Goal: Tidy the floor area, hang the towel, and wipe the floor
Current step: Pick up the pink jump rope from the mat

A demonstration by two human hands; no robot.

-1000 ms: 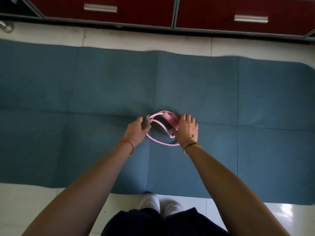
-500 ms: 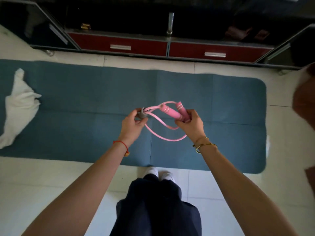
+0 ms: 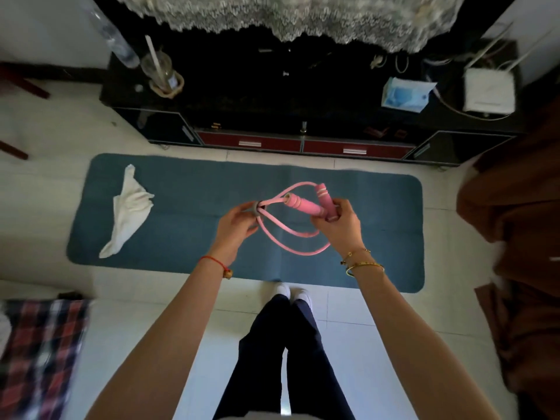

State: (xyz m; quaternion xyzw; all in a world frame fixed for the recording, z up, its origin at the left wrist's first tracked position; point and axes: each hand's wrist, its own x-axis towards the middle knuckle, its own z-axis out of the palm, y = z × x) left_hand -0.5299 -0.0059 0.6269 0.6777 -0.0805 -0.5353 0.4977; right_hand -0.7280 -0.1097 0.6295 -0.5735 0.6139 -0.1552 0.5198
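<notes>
Person standing, both hands raised over blue foam mat [image 3: 188, 207]. Left hand [image 3: 235, 227] pinches grey clasp of coiled pink skipping rope [image 3: 291, 237]; right hand [image 3: 336, 224] grips both pink handles. Tidying step: rope needs stowing next. White crumpled towel [image 3: 128, 207] lies on mat's left end, unhung. Black cabinet [image 3: 303, 95] beyond.

Tissue box [image 3: 404, 95] and white router [image 3: 488, 91] on the dark cabinet [image 3: 272, 95]; plaid cloth [image 3: 39, 353] lower left
</notes>
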